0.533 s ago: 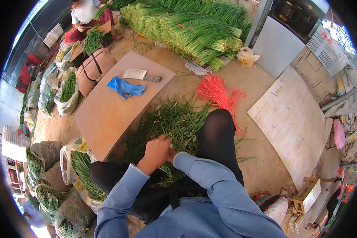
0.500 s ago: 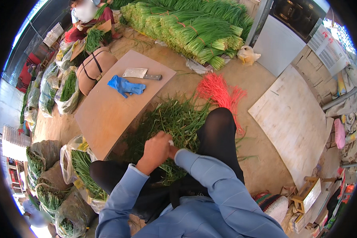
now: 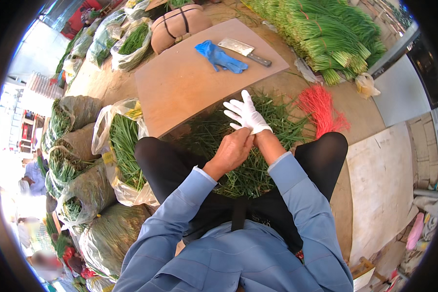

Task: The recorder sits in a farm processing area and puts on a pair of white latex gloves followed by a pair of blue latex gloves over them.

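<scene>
My right hand (image 3: 248, 116) wears a thin white glove (image 3: 262, 125), and its fingers are spread apart. The bare fingers of my left hand (image 3: 232, 152) pinch the glove's cuff at the right wrist. Below both hands, between my knees, lies a loose heap of green leafy trimmings (image 3: 250, 177). Just beyond them stands a low brown board (image 3: 180, 85). On it rest a crumpled blue glove (image 3: 221, 57) and a cleaver (image 3: 237, 46) with a dark handle, neither touched by my hands.
Red ties (image 3: 321, 107) lie on the ground beyond my right knee. Bundled green stalks (image 3: 321, 34) are stacked at the far right. Plastic bags of greens (image 3: 124, 151) crowd the left. A tan strapped bundle (image 3: 180, 27) sits behind the board, and a pale panel (image 3: 382, 185) lies right.
The view has swung left and down. My right hand, hidden behind the left before, now shows gloved with fingers spread, while the left has shifted to its wrist.
</scene>
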`<action>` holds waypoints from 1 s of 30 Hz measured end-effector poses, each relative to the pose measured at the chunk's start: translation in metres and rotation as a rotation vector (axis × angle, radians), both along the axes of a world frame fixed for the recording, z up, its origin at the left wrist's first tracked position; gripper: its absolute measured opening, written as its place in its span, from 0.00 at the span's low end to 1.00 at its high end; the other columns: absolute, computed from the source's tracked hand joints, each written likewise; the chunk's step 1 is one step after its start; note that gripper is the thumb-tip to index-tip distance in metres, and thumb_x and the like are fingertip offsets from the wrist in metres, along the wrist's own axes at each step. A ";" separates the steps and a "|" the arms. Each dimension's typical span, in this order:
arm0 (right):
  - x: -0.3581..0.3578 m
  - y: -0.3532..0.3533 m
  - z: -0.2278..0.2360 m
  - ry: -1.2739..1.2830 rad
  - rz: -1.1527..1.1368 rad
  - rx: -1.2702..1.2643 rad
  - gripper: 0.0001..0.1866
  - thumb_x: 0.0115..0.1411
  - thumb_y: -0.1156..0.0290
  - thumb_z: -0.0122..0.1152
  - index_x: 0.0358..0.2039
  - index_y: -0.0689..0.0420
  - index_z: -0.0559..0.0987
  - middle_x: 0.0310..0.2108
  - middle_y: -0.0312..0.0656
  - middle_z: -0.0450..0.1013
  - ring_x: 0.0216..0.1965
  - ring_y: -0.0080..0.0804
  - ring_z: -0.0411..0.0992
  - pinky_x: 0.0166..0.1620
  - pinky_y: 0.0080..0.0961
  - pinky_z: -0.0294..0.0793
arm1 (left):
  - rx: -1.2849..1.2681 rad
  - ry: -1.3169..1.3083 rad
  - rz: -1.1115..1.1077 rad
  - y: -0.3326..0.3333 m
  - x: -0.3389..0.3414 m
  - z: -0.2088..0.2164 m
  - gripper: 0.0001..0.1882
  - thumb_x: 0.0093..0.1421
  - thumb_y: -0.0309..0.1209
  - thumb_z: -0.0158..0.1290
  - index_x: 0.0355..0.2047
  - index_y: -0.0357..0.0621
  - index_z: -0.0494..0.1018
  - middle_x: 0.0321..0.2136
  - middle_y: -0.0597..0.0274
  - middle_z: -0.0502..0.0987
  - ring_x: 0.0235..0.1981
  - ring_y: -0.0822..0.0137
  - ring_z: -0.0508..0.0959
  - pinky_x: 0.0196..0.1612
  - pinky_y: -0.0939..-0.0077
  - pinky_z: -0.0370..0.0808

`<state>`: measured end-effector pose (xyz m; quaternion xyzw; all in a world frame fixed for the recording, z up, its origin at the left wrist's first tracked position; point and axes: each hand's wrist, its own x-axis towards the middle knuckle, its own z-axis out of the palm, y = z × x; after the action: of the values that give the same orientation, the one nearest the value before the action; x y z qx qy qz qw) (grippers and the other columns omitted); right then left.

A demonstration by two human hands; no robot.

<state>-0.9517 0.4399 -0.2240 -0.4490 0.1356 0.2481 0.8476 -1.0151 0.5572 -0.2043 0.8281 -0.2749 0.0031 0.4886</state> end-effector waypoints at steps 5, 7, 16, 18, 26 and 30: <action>0.011 0.002 -0.023 0.010 -0.080 0.053 0.45 0.61 0.31 0.34 0.68 0.51 0.50 0.64 0.37 0.62 0.65 0.33 0.56 0.65 0.47 0.43 | 0.441 0.050 0.148 -0.017 0.006 0.025 0.08 0.51 0.28 0.49 0.26 0.34 0.68 0.24 0.39 0.76 0.28 0.40 0.77 0.31 0.50 0.72; 0.012 0.002 -0.023 -0.032 -0.130 0.053 0.40 0.64 0.37 0.38 0.68 0.51 0.51 0.62 0.37 0.64 0.65 0.33 0.57 0.64 0.45 0.44 | 0.615 0.178 0.184 -0.019 0.012 0.030 0.12 0.50 0.33 0.49 0.26 0.34 0.70 0.26 0.39 0.77 0.30 0.39 0.78 0.36 0.47 0.73; 0.005 0.006 -0.010 -0.013 -0.116 0.092 0.40 0.61 0.34 0.40 0.69 0.35 0.49 0.69 0.35 0.49 0.67 0.33 0.53 0.62 0.52 0.48 | 0.748 0.125 -0.032 -0.023 0.002 0.041 0.13 0.53 0.33 0.48 0.25 0.34 0.76 0.23 0.41 0.78 0.27 0.45 0.81 0.34 0.54 0.78; 0.005 0.003 -0.010 0.067 -0.097 0.165 0.40 0.62 0.34 0.38 0.68 0.43 0.54 0.68 0.39 0.52 0.66 0.33 0.54 0.63 0.48 0.50 | 0.727 0.110 -0.034 -0.026 -0.003 0.043 0.13 0.53 0.33 0.48 0.24 0.34 0.76 0.22 0.42 0.78 0.25 0.46 0.81 0.32 0.55 0.78; 0.008 -0.009 0.002 -0.164 0.131 0.265 0.42 0.63 0.33 0.30 0.66 0.54 0.59 0.68 0.38 0.53 0.68 0.36 0.49 0.65 0.47 0.49 | 0.672 -0.026 -0.010 -0.041 -0.019 0.038 0.10 0.53 0.31 0.50 0.22 0.35 0.72 0.17 0.45 0.77 0.21 0.49 0.80 0.26 0.57 0.77; -0.001 -0.002 0.011 -0.148 0.170 0.315 0.48 0.60 0.29 0.32 0.67 0.55 0.53 0.67 0.42 0.53 0.68 0.42 0.49 0.66 0.50 0.50 | 0.621 -0.043 0.050 -0.043 -0.027 0.027 0.10 0.53 0.32 0.50 0.22 0.36 0.71 0.16 0.45 0.76 0.19 0.50 0.80 0.24 0.57 0.76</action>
<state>-0.9526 0.4381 -0.2133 -0.3376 -0.0061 0.3030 0.8912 -1.0416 0.5144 -0.1771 0.9440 -0.2526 -0.0518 0.2059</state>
